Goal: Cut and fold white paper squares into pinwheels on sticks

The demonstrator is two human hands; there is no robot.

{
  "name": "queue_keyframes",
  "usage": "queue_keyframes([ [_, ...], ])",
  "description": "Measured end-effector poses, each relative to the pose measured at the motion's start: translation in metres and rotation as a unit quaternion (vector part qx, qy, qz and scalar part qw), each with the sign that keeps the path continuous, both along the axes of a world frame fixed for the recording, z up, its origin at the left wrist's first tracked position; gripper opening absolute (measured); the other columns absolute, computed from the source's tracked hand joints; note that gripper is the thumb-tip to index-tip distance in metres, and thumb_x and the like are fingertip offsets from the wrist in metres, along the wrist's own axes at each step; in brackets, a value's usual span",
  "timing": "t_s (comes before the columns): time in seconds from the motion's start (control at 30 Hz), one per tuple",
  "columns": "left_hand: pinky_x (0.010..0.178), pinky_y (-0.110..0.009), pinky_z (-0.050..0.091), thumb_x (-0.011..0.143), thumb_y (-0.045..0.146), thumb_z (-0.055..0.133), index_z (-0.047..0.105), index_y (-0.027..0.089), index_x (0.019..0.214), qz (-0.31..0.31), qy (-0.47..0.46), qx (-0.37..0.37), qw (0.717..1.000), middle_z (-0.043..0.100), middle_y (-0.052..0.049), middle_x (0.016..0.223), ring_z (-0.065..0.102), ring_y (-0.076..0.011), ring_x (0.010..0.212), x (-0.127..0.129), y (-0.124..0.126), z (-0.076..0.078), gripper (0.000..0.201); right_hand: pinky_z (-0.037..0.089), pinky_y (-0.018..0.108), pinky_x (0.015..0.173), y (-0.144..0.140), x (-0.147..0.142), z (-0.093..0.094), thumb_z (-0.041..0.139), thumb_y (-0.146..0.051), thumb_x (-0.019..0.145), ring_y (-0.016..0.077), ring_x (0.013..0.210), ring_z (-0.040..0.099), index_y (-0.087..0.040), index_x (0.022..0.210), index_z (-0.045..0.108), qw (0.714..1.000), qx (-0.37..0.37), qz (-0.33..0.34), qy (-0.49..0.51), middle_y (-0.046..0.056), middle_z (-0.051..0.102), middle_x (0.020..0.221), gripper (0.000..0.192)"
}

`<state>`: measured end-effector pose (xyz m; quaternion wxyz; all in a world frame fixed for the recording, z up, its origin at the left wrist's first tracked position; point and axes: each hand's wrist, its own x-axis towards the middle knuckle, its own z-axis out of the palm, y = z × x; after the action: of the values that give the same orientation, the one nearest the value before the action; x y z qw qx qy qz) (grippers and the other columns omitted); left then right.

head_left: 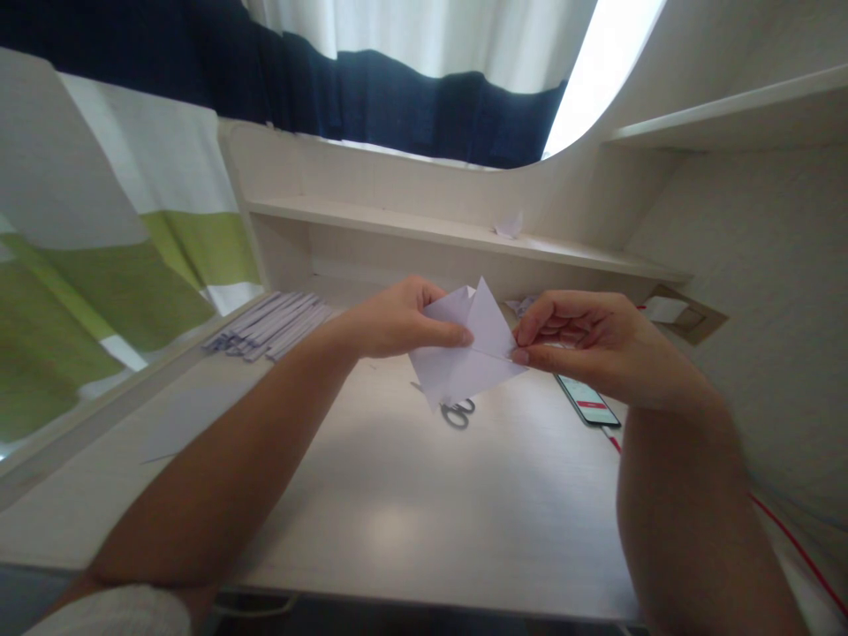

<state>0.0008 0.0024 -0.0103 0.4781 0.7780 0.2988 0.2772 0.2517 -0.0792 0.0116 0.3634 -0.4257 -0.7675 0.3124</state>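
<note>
A folded sheet of white paper with pointed corners is held up above the desk, between both hands. My left hand grips its left side, thumb lying across the front near the middle and the other fingers hidden behind. At the right edge, my right hand pinches a corner between thumb and forefinger, with the remaining fingers curled in. Below the paper lies a pair of scissors, its grey handles showing and most of the blades covered by the paper.
Folded paper strips are piled at the back left of the desk, near a flat white sheet. A phone with a red cable lies right. A small folded paper piece stands on the shelf.
</note>
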Motion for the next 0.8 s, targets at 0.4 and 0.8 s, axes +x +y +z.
queue_keyframes([
  [0.4,0.056,-0.021,0.053,0.078,0.026,0.082,0.081,0.016,0.080,0.005,0.000,0.003,1.000,0.078,-0.004,0.075,0.072,-0.0156,0.064,0.0000,-0.0009,0.0005,0.011,0.054,0.030,0.068,0.0006,0.0014,-0.0002,0.089,-0.032,0.078,0.0172,0.075,0.065,-0.022,0.080,0.073,1.000,0.003,-0.001,-0.002,0.001,0.071,0.079,0.019],
  [0.8,0.055,-0.021,0.053,0.077,0.026,0.083,0.081,0.015,0.080,0.011,0.003,0.005,1.000,0.078,-0.005,0.075,0.072,-0.0160,0.063,0.0006,-0.0006,0.0010,0.012,0.056,0.031,0.069,0.0005,0.0004,0.0004,0.089,-0.036,0.078,0.0179,0.075,0.066,-0.022,0.080,0.073,1.000,0.012,-0.007,-0.010,0.002,0.072,0.079,0.021],
])
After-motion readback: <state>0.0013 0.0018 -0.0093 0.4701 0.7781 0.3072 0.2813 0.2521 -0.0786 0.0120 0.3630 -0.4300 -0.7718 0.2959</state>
